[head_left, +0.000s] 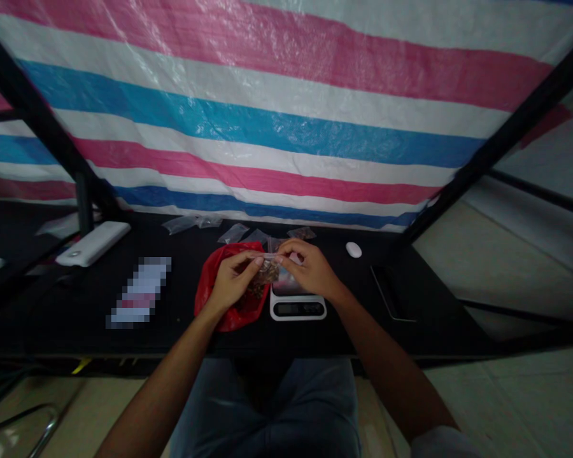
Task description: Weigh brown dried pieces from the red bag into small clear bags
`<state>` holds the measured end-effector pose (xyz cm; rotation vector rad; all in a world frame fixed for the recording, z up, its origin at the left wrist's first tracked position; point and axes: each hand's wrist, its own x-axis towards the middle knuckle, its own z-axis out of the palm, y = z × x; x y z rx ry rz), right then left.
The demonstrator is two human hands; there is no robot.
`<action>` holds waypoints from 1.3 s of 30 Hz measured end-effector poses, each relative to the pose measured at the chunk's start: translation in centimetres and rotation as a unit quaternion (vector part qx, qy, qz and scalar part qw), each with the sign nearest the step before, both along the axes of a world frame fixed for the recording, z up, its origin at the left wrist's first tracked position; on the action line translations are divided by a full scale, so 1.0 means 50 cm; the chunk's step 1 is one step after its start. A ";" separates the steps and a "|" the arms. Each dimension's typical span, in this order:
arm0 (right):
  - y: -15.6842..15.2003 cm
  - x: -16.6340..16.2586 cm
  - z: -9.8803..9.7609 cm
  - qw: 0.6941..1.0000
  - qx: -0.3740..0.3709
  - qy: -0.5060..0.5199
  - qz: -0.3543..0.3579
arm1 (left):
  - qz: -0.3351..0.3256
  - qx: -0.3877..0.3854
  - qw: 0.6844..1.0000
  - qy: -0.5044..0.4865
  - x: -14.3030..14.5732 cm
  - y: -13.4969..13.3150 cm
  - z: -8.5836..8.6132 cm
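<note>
My left hand [232,280] and my right hand [308,267] pinch the top edge of a small clear plastic bag [267,270] with dark bits inside. Both hands are closed on it and hold it between them above the black table [172,331]. Under the left hand lies a red plastic bag [212,280], open, with dark contents. A small white digital scale [297,307] sits just below the right hand.
Several small clear bags [191,222] lie at the back of the table. A white power bank [93,243] is at the left, a white round object [354,250] at the right, a dark phone [392,291] beside it. A striped tarp [286,127] hangs behind.
</note>
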<state>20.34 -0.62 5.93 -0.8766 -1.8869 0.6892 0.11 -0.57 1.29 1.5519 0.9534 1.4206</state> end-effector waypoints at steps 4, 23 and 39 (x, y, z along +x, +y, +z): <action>0.005 0.000 -0.006 1.000 -0.010 -0.007 -0.027 | 0.029 -0.007 0.999 -0.011 -0.001 0.000 0.002; 0.009 -0.053 -0.015 0.997 0.054 -0.053 -0.034 | 0.025 0.023 0.999 0.035 -0.005 -0.001 0.008; 0.066 0.159 0.068 0.965 0.103 -0.076 -0.229 | 0.234 -0.028 0.887 0.397 -0.164 0.007 0.077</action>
